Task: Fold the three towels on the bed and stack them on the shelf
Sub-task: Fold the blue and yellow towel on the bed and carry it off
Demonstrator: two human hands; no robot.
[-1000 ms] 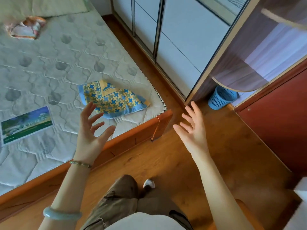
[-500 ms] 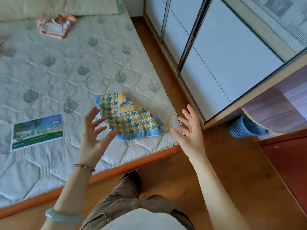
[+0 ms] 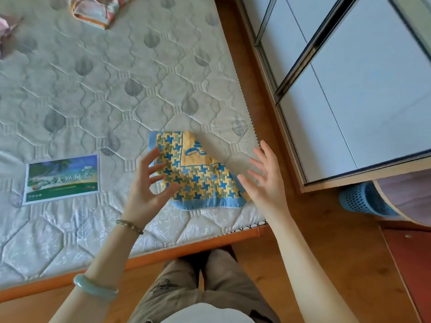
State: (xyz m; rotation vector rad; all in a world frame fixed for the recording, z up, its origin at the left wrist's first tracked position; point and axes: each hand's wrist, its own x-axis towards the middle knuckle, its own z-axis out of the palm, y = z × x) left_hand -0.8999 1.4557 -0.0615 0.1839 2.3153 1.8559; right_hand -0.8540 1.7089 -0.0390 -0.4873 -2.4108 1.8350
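Observation:
A yellow-and-blue patterned towel [image 3: 198, 173] lies crumpled on the mattress [image 3: 98, 94] near the bed's front right corner. My left hand [image 3: 147, 187] hovers over its left edge, fingers spread, holding nothing. My right hand [image 3: 263, 180] is raised at its right edge, palm inward, fingers apart and empty. A second towel, orange, white and pink [image 3: 98, 8], lies bunched at the far top of the bed. A pink cloth [image 3: 7, 29] shows at the far left edge, partly cut off.
A green printed label [image 3: 61, 179] lies flat on the mattress left of my hands. The orange bed frame [image 3: 163, 252] runs along the front. A sliding-door wardrobe [image 3: 349, 89] stands to the right, with a blue perforated basket [image 3: 361, 199] and a curved shelf edge [image 3: 408, 197] beside it.
The view has moved closer to the bed and turned toward it. Both hands have come forward from above the floor edge to either side of the patterned towel.

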